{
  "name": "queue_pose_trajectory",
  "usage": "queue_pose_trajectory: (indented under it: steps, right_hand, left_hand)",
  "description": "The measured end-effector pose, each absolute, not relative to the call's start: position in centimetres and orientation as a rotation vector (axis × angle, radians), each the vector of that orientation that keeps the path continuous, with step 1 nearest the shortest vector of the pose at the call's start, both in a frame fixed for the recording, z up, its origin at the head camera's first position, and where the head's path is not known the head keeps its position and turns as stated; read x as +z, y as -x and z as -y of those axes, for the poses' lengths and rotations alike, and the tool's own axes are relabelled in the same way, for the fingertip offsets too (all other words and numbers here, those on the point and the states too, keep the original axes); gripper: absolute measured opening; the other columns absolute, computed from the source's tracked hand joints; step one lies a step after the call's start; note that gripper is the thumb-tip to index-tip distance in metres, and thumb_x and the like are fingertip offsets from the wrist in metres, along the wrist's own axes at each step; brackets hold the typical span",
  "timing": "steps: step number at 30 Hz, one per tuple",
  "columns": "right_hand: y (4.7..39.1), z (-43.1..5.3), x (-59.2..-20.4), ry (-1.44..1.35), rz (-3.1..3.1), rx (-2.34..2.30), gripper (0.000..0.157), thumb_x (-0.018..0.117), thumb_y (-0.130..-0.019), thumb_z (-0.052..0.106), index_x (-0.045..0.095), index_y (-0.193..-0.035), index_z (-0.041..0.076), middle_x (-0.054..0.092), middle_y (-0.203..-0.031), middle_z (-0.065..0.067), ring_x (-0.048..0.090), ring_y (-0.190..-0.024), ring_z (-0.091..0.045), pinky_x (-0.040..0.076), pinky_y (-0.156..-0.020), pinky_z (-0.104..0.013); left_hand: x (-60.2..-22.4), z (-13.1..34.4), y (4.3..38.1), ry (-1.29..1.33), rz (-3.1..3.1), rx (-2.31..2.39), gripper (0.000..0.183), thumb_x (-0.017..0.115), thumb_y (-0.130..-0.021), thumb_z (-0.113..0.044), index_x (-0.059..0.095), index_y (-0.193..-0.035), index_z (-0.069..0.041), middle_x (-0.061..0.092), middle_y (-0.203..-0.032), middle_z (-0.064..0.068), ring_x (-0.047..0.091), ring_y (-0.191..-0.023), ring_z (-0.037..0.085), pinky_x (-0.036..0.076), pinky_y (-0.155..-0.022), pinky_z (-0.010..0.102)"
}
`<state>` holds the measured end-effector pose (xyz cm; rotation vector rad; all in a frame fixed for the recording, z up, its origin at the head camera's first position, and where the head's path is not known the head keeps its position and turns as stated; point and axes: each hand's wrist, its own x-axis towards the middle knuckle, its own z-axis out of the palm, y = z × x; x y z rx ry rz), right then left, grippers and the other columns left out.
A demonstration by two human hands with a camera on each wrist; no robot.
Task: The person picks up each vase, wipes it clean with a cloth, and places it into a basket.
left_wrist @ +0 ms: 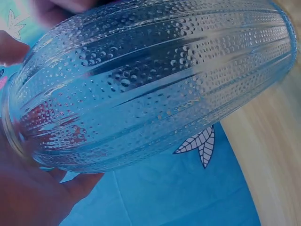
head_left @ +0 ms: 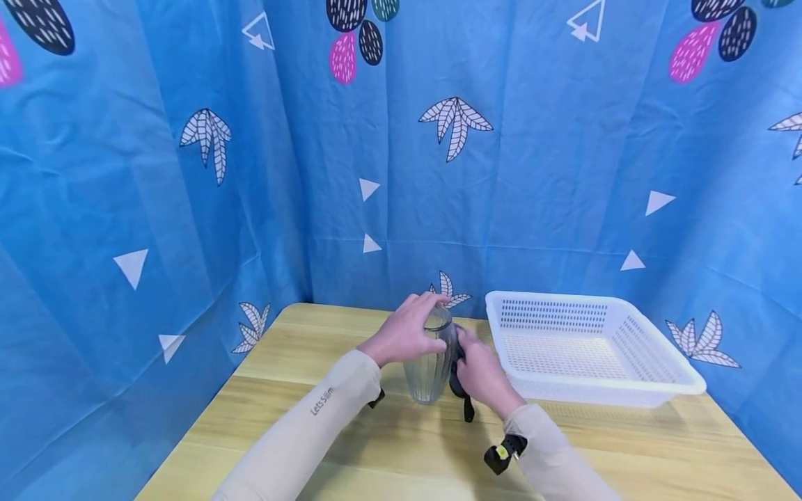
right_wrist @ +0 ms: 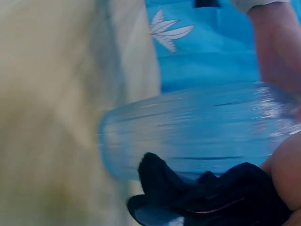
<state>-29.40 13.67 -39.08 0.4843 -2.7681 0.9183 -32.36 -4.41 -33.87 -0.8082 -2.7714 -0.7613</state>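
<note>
A clear glass vase (head_left: 426,376) with ribbed, dimpled sides stands upright on the wooden table. My left hand (head_left: 410,330) grips it around the top, thumb on the near side and fingers over the far side; the left wrist view shows the glass vase (left_wrist: 155,89) close up. On the vase's right side, my right hand (head_left: 482,369) holds a bunched dark cloth (head_left: 459,383) against or close beside the glass. Folds and loose ends of this dark cloth (right_wrist: 221,195) hang below the fingers in the right wrist view. Most of the right fingertips are hidden.
A white perforated plastic basket (head_left: 601,386) sits to the right of my right hand, near the table's back edge. The wooden table (head_left: 388,452) meets a patterned blue curtain (head_left: 401,174) behind and on both sides.
</note>
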Motion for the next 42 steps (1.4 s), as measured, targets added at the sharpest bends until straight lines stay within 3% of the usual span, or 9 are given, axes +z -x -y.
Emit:
queue_pose_trajectory:
  steps: [8,15,19,21,23,27,30,38,42]
  right_hand:
    - [28.9,-13.9,-42.6,-0.594,2.896,0.870,0.048,0.061,-0.084,-0.004,0.059,-0.133,-0.001,0.061,-0.133,-0.022,0.062,-0.118,-0.041,0.050,-0.098,-0.052]
    - [27.8,-14.8,-40.7,-0.486,3.066,0.765,0.062,0.065,-0.094,0.013,0.042,-0.148,-0.008,0.041,-0.153,-0.029,0.046,-0.136,-0.045,0.041,-0.108,-0.056]
    - [26.2,-15.5,-38.8,-0.513,2.998,0.684,0.062,0.066,-0.094,0.017,0.044,-0.148,-0.006,0.042,-0.152,-0.027,0.046,-0.138,-0.042,0.041,-0.109,-0.054]
    - [25.5,-15.9,-37.8,-0.546,2.931,0.654,0.058,0.067,-0.093,0.016,0.049,-0.144,-0.005,0.047,-0.149,-0.026,0.056,-0.128,-0.040,0.046,-0.105,-0.052]
    - [25.0,-16.7,-36.7,-0.564,2.866,0.653,0.053,0.067,-0.092,0.015,0.055,-0.140,-0.004,0.053,-0.144,-0.025,0.069,-0.101,-0.037,0.051,-0.099,-0.051]
    - [24.7,-19.0,-35.2,-0.551,2.771,0.631,0.039,0.066,-0.092,0.015,0.066,-0.129,0.003,0.066,-0.130,-0.019,0.071,-0.088,-0.032,0.054,-0.093,-0.050]
    - [25.0,-21.2,-34.3,-0.533,2.729,0.588,0.032,0.063,-0.092,0.014,0.071,-0.122,0.005,0.071,-0.122,-0.016,0.069,-0.106,-0.034,0.052,-0.093,-0.053]
    - [26.9,-28.3,-32.6,-0.447,2.759,0.523,0.032,0.056,-0.095,0.013,0.070,-0.121,0.002,0.068,-0.123,-0.022,0.066,-0.104,-0.040,0.050,-0.090,-0.058]
    - [28.2,-32.3,-33.2,-0.386,2.790,0.504,0.034,0.053,-0.097,0.014,0.068,-0.123,-0.002,0.065,-0.126,-0.027,0.059,-0.117,-0.048,0.045,-0.094,-0.063]
  left_hand:
    - [-34.2,4.6,32.2,0.799,2.775,-0.753,0.084,0.074,-0.076,-0.037,0.040,-0.152,-0.028,0.047,-0.150,-0.010,0.042,-0.136,0.018,0.043,-0.107,0.048]
    - [-34.2,4.3,32.2,0.806,2.797,-0.768,0.083,0.074,-0.077,-0.040,0.039,-0.152,-0.031,0.047,-0.148,-0.012,0.044,-0.133,0.015,0.044,-0.105,0.047]
    - [-34.2,4.3,32.2,0.802,2.801,-0.768,0.083,0.073,-0.078,-0.041,0.037,-0.152,-0.033,0.048,-0.148,-0.010,0.044,-0.132,0.015,0.043,-0.105,0.048]
    - [-34.1,4.3,32.2,0.800,2.803,-0.756,0.084,0.073,-0.078,-0.041,0.036,-0.153,-0.033,0.047,-0.149,-0.010,0.044,-0.133,0.015,0.043,-0.106,0.048]
    - [-34.0,4.3,32.2,0.797,2.804,-0.748,0.085,0.074,-0.078,-0.041,0.036,-0.153,-0.032,0.047,-0.150,-0.010,0.043,-0.134,0.016,0.043,-0.106,0.049]
    - [-34.0,4.3,32.2,0.800,2.812,-0.739,0.086,0.072,-0.077,-0.040,0.035,-0.154,-0.031,0.046,-0.150,-0.010,0.043,-0.134,0.016,0.044,-0.105,0.049]
    - [-34.1,4.3,32.1,0.799,2.827,-0.735,0.085,0.072,-0.077,-0.040,0.035,-0.154,-0.032,0.046,-0.150,-0.011,0.043,-0.134,0.015,0.044,-0.105,0.049]
    - [-33.8,4.5,32.0,0.781,2.835,-0.725,0.087,0.073,-0.077,-0.041,0.034,-0.154,-0.035,0.043,-0.152,-0.013,0.041,-0.136,0.015,0.044,-0.105,0.050]
    - [-33.6,4.6,32.0,0.782,2.837,-0.737,0.087,0.074,-0.076,-0.041,0.034,-0.154,-0.036,0.042,-0.153,-0.013,0.041,-0.136,0.015,0.044,-0.105,0.051]
